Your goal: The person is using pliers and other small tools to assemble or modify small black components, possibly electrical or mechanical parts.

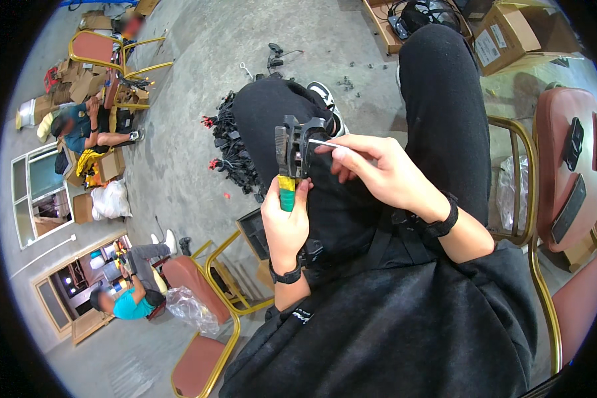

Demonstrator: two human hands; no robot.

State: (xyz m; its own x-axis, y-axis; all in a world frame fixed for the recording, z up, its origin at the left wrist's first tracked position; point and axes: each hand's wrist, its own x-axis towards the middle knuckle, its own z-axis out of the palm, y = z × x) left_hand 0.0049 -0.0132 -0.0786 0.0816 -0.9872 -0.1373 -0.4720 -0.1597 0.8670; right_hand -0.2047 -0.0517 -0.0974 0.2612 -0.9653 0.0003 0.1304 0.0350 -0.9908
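Observation:
My left hand [285,222] grips the yellow and green handles of a plier-like hand tool [290,156], held upright over my lap. Its black head points up. My right hand [378,169] pinches a thin pale wire [326,142] and holds its end against the tool's head. Both wrists wear black bands. I sit with black trousers, and my knees rise on either side of the tool.
A heap of black parts with red tips [235,149] lies on the concrete floor past my left knee. Gold-framed red chairs [199,292] stand at my left and right [570,166]. Cardboard boxes [504,36] sit at the back right. Two other people [86,126] sit on the floor at left.

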